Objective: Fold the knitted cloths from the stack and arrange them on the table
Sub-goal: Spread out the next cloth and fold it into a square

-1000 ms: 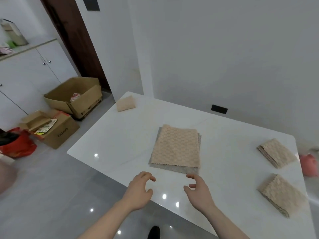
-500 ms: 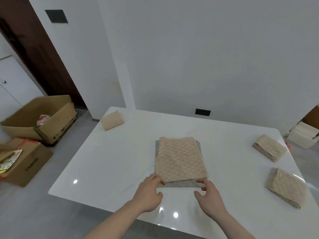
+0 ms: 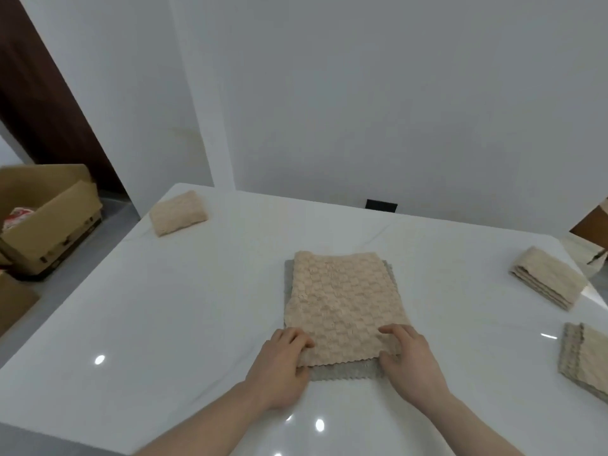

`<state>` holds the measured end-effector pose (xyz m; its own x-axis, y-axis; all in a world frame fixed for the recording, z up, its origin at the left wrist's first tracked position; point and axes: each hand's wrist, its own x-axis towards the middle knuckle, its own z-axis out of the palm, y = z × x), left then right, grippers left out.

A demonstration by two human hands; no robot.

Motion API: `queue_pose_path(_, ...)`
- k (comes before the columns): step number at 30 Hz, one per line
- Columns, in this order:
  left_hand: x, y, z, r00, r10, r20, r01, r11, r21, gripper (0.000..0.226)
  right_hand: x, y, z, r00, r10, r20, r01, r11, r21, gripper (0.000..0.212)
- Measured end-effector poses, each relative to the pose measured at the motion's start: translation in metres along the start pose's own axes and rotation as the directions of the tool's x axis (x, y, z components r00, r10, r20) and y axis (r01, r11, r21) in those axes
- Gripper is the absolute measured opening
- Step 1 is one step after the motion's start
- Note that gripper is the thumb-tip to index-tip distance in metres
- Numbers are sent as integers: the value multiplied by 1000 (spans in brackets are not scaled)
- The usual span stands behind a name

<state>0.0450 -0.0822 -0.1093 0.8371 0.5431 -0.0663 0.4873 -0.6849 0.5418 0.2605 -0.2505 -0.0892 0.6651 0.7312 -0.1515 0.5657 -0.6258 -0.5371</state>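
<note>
A beige knitted cloth (image 3: 342, 297) lies flat on top of a grey cloth (image 3: 345, 372) in the middle of the white table (image 3: 164, 307). My left hand (image 3: 283, 363) pinches the beige cloth's near left corner, fingers on top and thumb at the edge. My right hand (image 3: 411, 360) grips its near right corner the same way. A folded beige cloth (image 3: 178, 216) rests at the far left corner. A second folded cloth (image 3: 547, 281) and a third (image 3: 585, 360) lie along the right side.
An open cardboard box (image 3: 49, 212) stands on the floor to the left, by a dark wooden door (image 3: 42, 103). A white wall with a black socket (image 3: 381, 205) runs behind the table. Another box (image 3: 592, 222) shows at the right edge.
Both hands have moved forward from the table's near edge onto the stack and closed on the top beige cloth's near corners. The camera has turned right and come closer.
</note>
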Motion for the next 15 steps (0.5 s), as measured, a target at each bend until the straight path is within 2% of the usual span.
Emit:
queue_pose_path(4,-6,-18,42,969,40,-245,-50,998,-36,27,-5,36,50,974,-94,-205,88,995,-38,47)
queue_pose_path(6,-8,-23,52,950,80,-302,-93,995,-30,26,-10,45,66,939,-158,-305,135,986,-97,49)
queue_pose_path(8,-8,-27,55,938,99,-331,-118,992,-35,25,-8,48,70,912,-172,-373,159,985,-67,47)
queue_pose_path(15,-8,-31,63,861,180,-475,-177,983,52,23,-5,57,77,878,-253,-407,217,967,-134,40)
